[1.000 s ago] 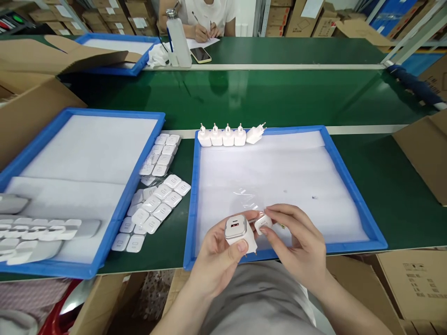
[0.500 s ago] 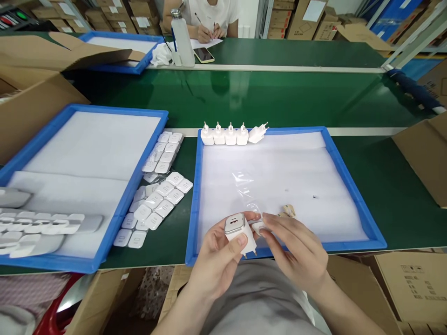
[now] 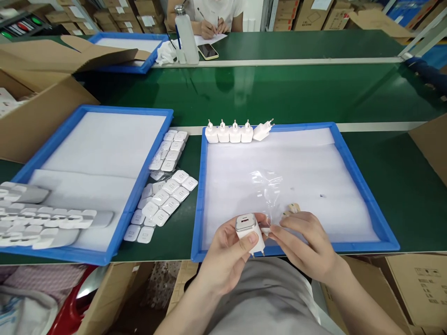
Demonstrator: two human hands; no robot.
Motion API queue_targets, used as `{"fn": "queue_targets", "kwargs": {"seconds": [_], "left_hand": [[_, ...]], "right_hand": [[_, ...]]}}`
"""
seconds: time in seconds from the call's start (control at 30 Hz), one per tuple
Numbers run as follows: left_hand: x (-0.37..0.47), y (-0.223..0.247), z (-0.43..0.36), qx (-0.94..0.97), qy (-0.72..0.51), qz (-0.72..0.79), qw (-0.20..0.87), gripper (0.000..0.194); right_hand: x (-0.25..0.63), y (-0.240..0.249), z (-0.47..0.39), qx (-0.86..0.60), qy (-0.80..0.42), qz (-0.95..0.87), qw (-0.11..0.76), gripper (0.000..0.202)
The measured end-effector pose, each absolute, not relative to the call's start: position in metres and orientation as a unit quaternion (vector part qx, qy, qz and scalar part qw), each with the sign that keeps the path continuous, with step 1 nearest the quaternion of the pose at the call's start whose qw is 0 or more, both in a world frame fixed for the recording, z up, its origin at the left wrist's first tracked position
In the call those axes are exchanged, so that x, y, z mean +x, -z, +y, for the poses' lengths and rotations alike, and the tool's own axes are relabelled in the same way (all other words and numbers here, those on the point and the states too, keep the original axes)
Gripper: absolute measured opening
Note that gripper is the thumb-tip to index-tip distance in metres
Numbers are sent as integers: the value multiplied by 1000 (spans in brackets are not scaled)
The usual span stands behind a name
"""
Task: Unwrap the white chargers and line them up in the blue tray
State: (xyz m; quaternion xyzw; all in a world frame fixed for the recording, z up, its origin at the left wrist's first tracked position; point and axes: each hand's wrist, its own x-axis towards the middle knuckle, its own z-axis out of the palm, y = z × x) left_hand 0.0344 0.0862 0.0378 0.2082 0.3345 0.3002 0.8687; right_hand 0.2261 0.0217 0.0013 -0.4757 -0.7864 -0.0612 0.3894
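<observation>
My left hand (image 3: 228, 253) grips a white plug charger (image 3: 248, 228), its ported face turned up and its two pins pointing down. Beside it, the fingertips of my right hand (image 3: 307, 242) pinch a small white piece (image 3: 266, 230), mostly hidden by the fingers. Both hands are over the near edge of a blue-rimmed tray (image 3: 198, 186). Clear plastic film (image 3: 267, 186) lies just beyond my fingers, with a small beige item (image 3: 292, 208) close to my right hand. Along the far rim stands a row of white chargers (image 3: 228, 135), pins up, the rightmost one (image 3: 262, 130) tilted.
Left of the tray, white square pieces (image 3: 171, 195) lie in sheets on the green table (image 3: 244, 100). A second blue-rimmed tray (image 3: 139, 186) holds rows of white parts (image 3: 45, 223). An open carton (image 3: 45, 121) stands behind it. Across the table a person (image 3: 213, 18) writes.
The small white piece in my right fingers is now more hidden, close against the charger's side. The clear film has spread wider. The whole view has shifted slightly.
</observation>
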Motion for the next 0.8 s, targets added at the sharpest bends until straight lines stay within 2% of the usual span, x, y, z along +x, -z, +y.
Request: {"fn": "queue_targets", "kwargs": {"seconds": [0.17,0.47,0.63,0.7,0.8], "left_hand": [[34,-36,90,197,-320,346,860,32],[38,-38,88,220,-311,382,842,37],[29,-26,100,310,-436,495,685,41],[25,-22,101,397,-390,497,666,42],[21,-24,98,516,-311,485,634,38]], "right_hand": [[231,-8,20,-444,13,-799,405,25],[240,-16,11,-439,-192,-690,543,16],[246,-16,-2,-419,-223,-495,728,13],[244,-17,0,-438,-298,-444,723,8],[238,-15,10,-480,-423,-406,652,3]]}}
